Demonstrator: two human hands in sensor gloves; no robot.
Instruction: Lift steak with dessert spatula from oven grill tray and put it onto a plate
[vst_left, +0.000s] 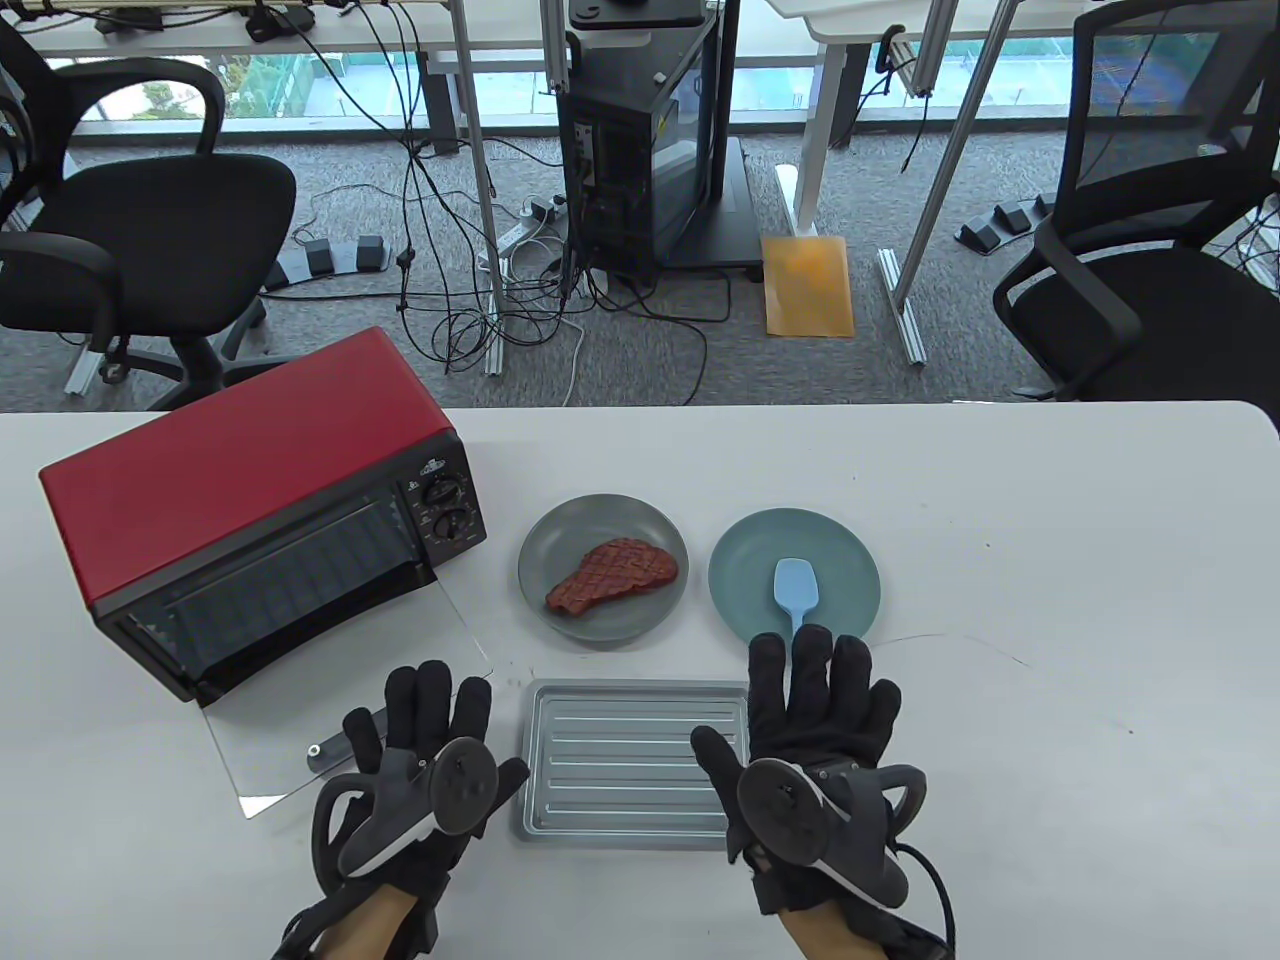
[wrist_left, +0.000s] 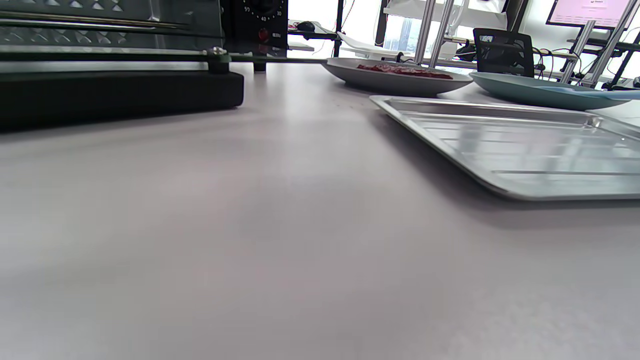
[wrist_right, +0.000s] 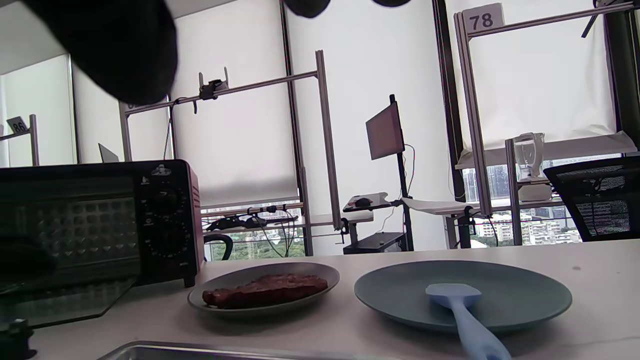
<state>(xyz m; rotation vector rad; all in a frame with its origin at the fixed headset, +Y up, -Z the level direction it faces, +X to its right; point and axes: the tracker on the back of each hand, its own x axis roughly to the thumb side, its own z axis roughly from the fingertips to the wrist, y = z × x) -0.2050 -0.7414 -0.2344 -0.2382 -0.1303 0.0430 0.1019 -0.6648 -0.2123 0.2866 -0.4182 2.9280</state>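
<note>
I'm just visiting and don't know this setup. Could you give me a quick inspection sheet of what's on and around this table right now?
Surface: white table, no spills seen.
Job's things: steak lies on the grey plate; blue dessert spatula rests on the teal plate; oven grill tray holds nothing.
Clutter: red toaster oven, its glass door folded down.
Hands: left hand and right hand open, flat, fingers straight, holding nothing.
Cables: a thin cable across the table; tangled cables on the floor.
Surroundings: office chairs, desks, an equipment rack.
</note>
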